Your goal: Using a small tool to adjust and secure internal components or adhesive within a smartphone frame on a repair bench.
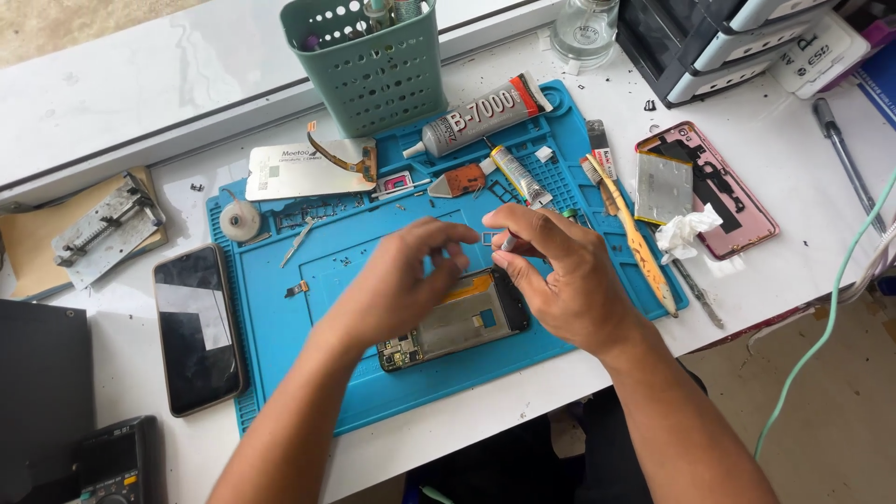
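An opened phone (462, 322) with its back off lies on the blue work mat (308, 308), its metal shield and orange flex showing. My left hand (401, 275) hovers over the phone's upper end, fingertips pinched together near a tiny metal part (487, 238). My right hand (560, 275) is just right of it, holding a thin tool (509, 243) whose tip meets that small part. Both hands are above the phone, not resting on it.
A black phone (198, 329) lies left of the mat. A glue tube (481, 117), green pen basket (369, 61), tape roll (241, 221), orange-handled tools (639, 243), a disassembled pink phone (709, 187) with battery and crumpled tissue, a multimeter (112, 462) and drawer unit (719, 37) surround it.
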